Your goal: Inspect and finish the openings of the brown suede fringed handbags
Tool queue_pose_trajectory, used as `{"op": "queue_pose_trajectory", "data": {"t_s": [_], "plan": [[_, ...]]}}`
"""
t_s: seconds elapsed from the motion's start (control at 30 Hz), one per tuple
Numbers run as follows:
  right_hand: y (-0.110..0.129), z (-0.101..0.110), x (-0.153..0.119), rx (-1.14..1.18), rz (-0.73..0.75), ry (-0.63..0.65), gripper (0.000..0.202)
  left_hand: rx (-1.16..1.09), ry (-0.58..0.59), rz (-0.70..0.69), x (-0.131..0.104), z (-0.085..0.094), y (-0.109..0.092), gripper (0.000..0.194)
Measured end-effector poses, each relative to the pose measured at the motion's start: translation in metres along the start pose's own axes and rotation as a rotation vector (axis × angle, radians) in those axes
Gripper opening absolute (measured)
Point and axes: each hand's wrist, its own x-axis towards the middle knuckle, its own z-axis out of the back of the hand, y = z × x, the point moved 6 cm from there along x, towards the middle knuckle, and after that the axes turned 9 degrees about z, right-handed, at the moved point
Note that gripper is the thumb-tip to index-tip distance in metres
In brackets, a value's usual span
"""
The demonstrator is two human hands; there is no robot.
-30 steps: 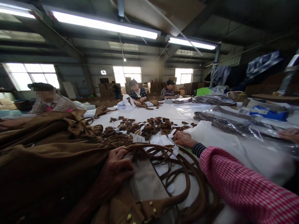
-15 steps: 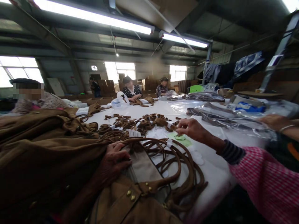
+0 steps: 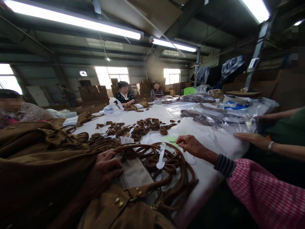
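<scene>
My left hand [image 3: 106, 168] is closed over the edge of a brown bag [image 3: 111, 206] with brass-coloured studs. Beside its fingers lies a flat grey-beige piece [image 3: 135, 173] at the bag's opening. The bag's long brown handles [image 3: 188, 171] loop to the right. Within the loops sits a coiled brown strap [image 3: 152, 162], and a white paper band [image 3: 161, 159] hangs across it. My right hand [image 3: 192, 146] hovers at the right with loosely bent fingers and nothing visible in them. A pale green paper [image 3: 169, 139] is just left of its fingertips. Farther back rests a banded strap bundle [image 3: 164, 129].
Many strap bundles [image 3: 140, 127] cover the middle of the white table [image 3: 152, 111]. Brown bags [image 3: 35, 140] are piled at the left. Plastic-wrapped items [image 3: 205, 117] lie at the right, near a co-worker's hand [image 3: 254, 140]. Other people sit across the table and at the left.
My right hand has drawn back from the strap bundle, toward me and right. The white band across the coil shows more. My left hand stays on the bag; the view has turned slightly right.
</scene>
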Motion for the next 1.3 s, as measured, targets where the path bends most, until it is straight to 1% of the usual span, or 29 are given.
{"op": "queue_pose_trajectory", "data": {"t_s": [0.07,0.2,0.27,0.4,0.5,0.57,0.67,0.73,0.8,0.87,0.93,1.0,1.03,1.1,1.2,1.23,1.3], "plan": [[-0.005,-0.012,0.013,-0.136,0.025,0.079,0.020,0.000,-0.008,-0.009,0.000,-0.003,0.006,0.021],[-0.011,-0.040,0.029,-0.232,0.016,0.164,0.016,0.018,-0.018,-0.033,-0.001,-0.006,0.013,0.021],[-0.014,-0.049,0.035,-0.258,-0.005,0.208,0.013,0.019,-0.016,-0.031,-0.003,-0.006,0.012,0.020],[-0.019,-0.052,0.044,-0.262,-0.062,0.255,0.011,-0.007,-0.019,-0.011,-0.006,-0.004,0.006,0.020],[-0.020,-0.046,0.046,-0.227,-0.079,0.254,0.011,-0.006,-0.019,-0.009,-0.007,-0.002,0.001,0.020],[-0.017,-0.038,0.044,-0.202,-0.076,0.234,0.012,-0.009,-0.015,-0.012,-0.007,-0.001,-0.002,0.019],[-0.010,-0.021,0.030,-0.185,-0.068,0.204,0.011,-0.012,-0.005,-0.024,-0.007,-0.001,-0.005,0.017],[-0.006,-0.008,0.012,-0.157,-0.058,0.188,0.010,-0.011,0.001,-0.030,-0.007,-0.001,-0.007,0.016],[-0.005,0.003,-0.013,-0.085,-0.056,0.194,0.010,-0.013,0.000,-0.033,-0.006,0.000,-0.008,0.016],[-0.006,0.007,-0.040,0.004,-0.066,0.232,0.011,-0.014,-0.004,-0.035,-0.006,0.000,-0.008,0.017],[-0.009,0.007,-0.062,0.062,-0.075,0.286,0.011,-0.013,-0.018,-0.039,-0.005,0.000,-0.007,0.019],[-0.010,0.007,-0.073,0.086,-0.064,0.318,0.011,-0.004,-0.024,-0.044,-0.004,0.000,-0.006,0.022],[-0.011,0.007,-0.073,0.087,-0.057,0.318,0.011,0.001,-0.026,-0.045,-0.004,-0.001,-0.005,0.024],[-0.009,0.011,-0.063,0.072,-0.041,0.279,0.016,0.011,-0.022,-0.043,-0.003,-0.001,-0.003,0.026],[-0.004,0.016,-0.029,0.009,-0.008,0.180,0.026,0.014,-0.016,-0.033,-0.003,-0.002,-0.001,0.027],[-0.001,0.014,-0.015,-0.033,0.005,0.169,0.027,0.014,-0.010,-0.028,-0.003,-0.002,-0.001,0.026],[0.001,0.004,0.009,-0.133,0.004,0.197,0.027,0.017,-0.002,-0.019,-0.004,-0.002,0.000,0.024]]}}
